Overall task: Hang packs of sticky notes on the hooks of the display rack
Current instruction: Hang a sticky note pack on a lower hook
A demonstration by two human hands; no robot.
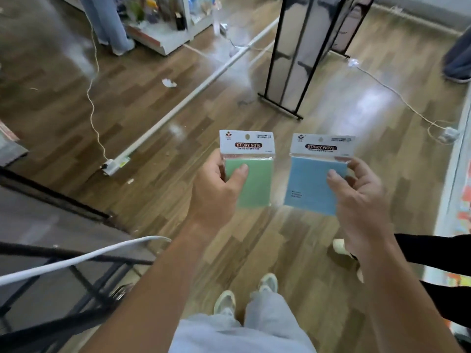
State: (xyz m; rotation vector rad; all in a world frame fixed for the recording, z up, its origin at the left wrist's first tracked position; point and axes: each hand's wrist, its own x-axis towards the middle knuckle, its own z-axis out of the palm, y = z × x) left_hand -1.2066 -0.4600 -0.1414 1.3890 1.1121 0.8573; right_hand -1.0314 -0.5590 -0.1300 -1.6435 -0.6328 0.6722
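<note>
above the wood floor (331,103), l hand (216,189) grips green pack (257,184), r hand (362,197) grips blue pack (311,189), thumbs in front.

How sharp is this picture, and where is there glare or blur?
Head view: the green pack and blue pack are sharp enough to read STICKY NOTE, their smaller print blurred. Head view, further off: pale glare patches on the wooden floor, the far shelf smeared, the black rack leaning from lens distortion.

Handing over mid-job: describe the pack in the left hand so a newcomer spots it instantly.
Over the wooden floor, near the black-framed stand, two hands hold up sticky-note packs. The left hand grips the green pack; its neighbour in the right hand is a blue pack.
</note>
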